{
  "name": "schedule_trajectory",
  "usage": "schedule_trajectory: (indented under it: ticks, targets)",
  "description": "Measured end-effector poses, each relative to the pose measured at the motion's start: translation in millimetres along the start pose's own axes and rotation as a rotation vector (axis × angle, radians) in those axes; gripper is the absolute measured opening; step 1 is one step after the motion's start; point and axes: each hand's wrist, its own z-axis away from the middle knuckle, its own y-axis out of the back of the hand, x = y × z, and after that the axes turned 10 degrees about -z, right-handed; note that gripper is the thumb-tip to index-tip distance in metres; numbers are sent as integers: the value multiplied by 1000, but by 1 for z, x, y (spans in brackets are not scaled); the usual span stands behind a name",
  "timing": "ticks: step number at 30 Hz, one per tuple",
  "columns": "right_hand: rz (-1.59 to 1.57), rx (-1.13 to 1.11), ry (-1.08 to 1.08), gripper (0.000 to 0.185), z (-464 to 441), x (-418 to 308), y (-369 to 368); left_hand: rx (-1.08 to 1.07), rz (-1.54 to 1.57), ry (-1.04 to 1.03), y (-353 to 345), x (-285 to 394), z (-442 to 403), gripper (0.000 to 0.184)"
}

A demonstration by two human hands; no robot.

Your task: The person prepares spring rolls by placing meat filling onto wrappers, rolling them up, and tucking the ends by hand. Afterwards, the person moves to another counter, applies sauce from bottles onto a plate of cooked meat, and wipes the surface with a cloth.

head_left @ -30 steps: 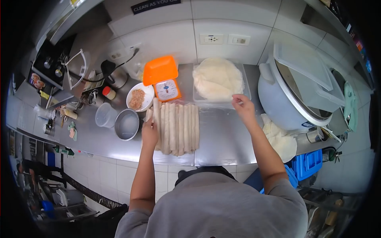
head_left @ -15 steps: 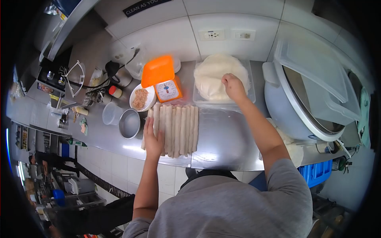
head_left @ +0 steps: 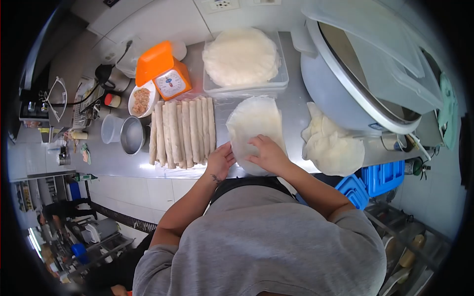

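A thin pale wrapper sheet (head_left: 254,116) lies on the steel counter in front of me, its right side apparently folded. My right hand (head_left: 268,155) rests on its lower part with the fingers apart. At its lower left edge is my left hand (head_left: 221,160), fingers apart and touching or nearly touching the sheet. Left of the sheet, a row of several long pale rolls (head_left: 182,130) lies side by side. Behind the sheet, a stack of round wrappers (head_left: 242,56) sits in a clear plastic tray (head_left: 247,90).
Left: orange scale (head_left: 170,81), bowl of pinkish filling (head_left: 141,101), metal bowl (head_left: 133,135), clear plastic cup (head_left: 112,128). Right: large lidded pot (head_left: 335,89) and more pale sheets (head_left: 335,148). Blue bins (head_left: 385,177) stand below the counter; people in dark clothes are at lower left.
My right hand has come from the wrapper stack to the counter, where a sheet now lies. My left hand has left the rolls and moved right to the sheet's edge. The view has shifted.
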Motion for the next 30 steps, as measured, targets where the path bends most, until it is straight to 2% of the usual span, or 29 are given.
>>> schedule_trajectory:
  ticks: [2, 8, 11, 14, 18, 21, 24, 26, 29, 30]
  targets:
    - [3, 4, -5, 25, 0, 6, -17, 13, -13, 34, 0, -4, -7, 29]
    - [-485, 33, -472, 24, -2, 33, -36, 81, -34, -16, -26, 12, 4, 26]
    - [-521, 86, -406, 22, 0, 34, -35, 116, -35, 16, -40, 25, 16, 24]
    - [-625, 59, -329, 24, 4, 39, -39, 121, -185, -12, -21, 8, 3, 22]
    - [-752, 98, -326, 25, 7, 42, -42, 70, -84, -3, -20, 14, 10, 22]
    - [-615, 108, -313, 18, 12, 30, -37, 38, 15, -13, -22, 16, 14, 23]
    - [-498, 136, -377, 12, 13, 29, -36, 58, 21, -33, -22, 14, 15, 25]
    - [-546, 134, -430, 11, 13, 37, -40, 68, 0, -14, -28, 20, 24, 25]
    - [-622, 113, -512, 12, 12, 36, -41, 8, -336, -49, -22, 3, 25, 23]
    - [-647, 103, -540, 12, 12, 35, -41, -9, -310, -33, -18, 0, 25, 22]
